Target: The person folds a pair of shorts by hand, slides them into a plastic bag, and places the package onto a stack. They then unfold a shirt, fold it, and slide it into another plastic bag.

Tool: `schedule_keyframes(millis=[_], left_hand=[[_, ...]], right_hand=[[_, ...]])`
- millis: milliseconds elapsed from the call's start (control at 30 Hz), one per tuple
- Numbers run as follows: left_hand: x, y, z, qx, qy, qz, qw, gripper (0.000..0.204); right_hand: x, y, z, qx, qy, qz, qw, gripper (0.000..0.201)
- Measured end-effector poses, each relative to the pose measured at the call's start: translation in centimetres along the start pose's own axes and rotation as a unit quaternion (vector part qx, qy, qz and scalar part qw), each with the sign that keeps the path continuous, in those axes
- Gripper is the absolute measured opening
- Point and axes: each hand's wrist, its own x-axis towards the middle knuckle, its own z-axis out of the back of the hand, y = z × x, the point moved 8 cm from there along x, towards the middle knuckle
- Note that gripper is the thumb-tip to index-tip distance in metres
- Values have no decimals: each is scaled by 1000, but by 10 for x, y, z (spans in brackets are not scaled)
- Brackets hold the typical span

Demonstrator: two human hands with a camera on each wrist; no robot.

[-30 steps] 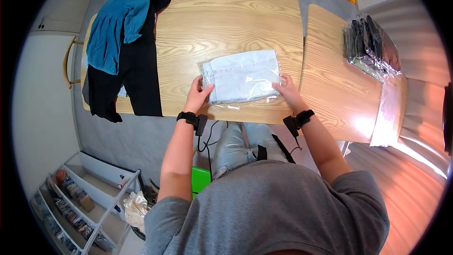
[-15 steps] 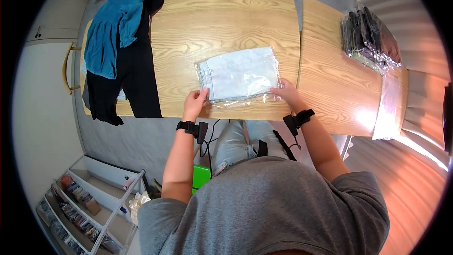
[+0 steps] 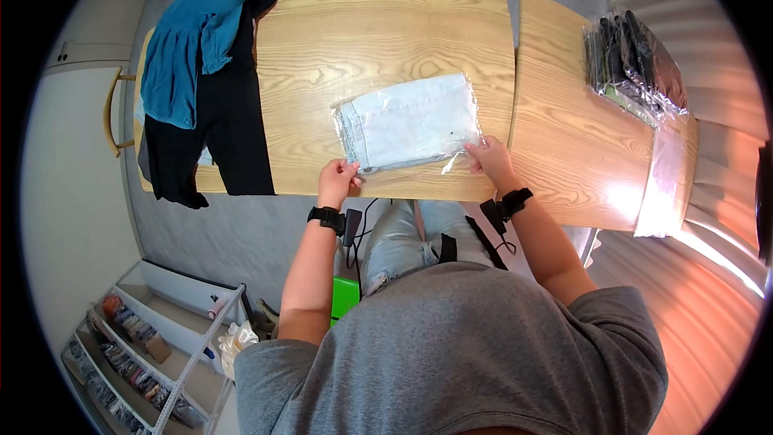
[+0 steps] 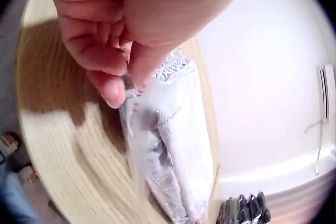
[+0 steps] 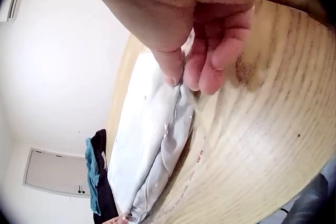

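On the table [image 3: 386, 24], the bagged jeans [image 3: 411, 122] lie flat, the left hand [image 3: 336, 180] and right hand [image 3: 485, 157] each pinching a near corner of, apparently, the bag's open flap.

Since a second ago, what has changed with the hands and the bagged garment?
Both hands slid back to the bag's near edge: the left hand and right hand now pinch the near corners of the clear bag holding the folded light denim garment. The blue and black clothes and the stack of bagged garments stayed put.
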Motion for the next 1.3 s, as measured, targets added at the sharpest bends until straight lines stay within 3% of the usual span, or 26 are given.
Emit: schedule_keyframes(millis=[33,67,100,133,167,233,267,333,400,433,600,1300], left_hand=[[-4,-3,-1,0,0,1,1000,20],[-12,-21,12,141,-95,-77,982,24],[-28,-49,19,276,-188,-153,930,29],[-49,-71,20,263,-233,-242,905,34],[-56,-86,17,264,-231,-241,905,34],[-74,-127,-26,423,-144,-418,791,44],[-69,-129,-36,422,-143,-419,791,44],[-61,-130,-87,582,-74,-498,638,58],[-44,-131,-103,590,-50,-500,633,60],[-35,-129,-111,596,-21,-499,629,63],[-6,-127,-117,635,-38,-450,627,69],[13,-120,-116,625,12,-395,673,70]], right_hand=[[-10,6,5,-35,-32,-20,999,28],[-24,11,5,-34,-32,-20,999,28],[-42,31,19,-158,-130,59,977,28],[-57,51,27,-276,-224,136,925,29],[-59,53,24,-276,-224,134,925,29],[-82,85,-1,-300,-223,362,854,34],[-79,90,-23,-328,-175,409,833,37],[-67,99,-62,-355,-129,458,805,40],[-62,106,-102,-508,-116,511,683,47],[-55,110,-103,-507,-117,512,683,47],[-18,126,-99,-521,-102,492,690,54],[-3,134,-107,-522,-57,472,708,54]])
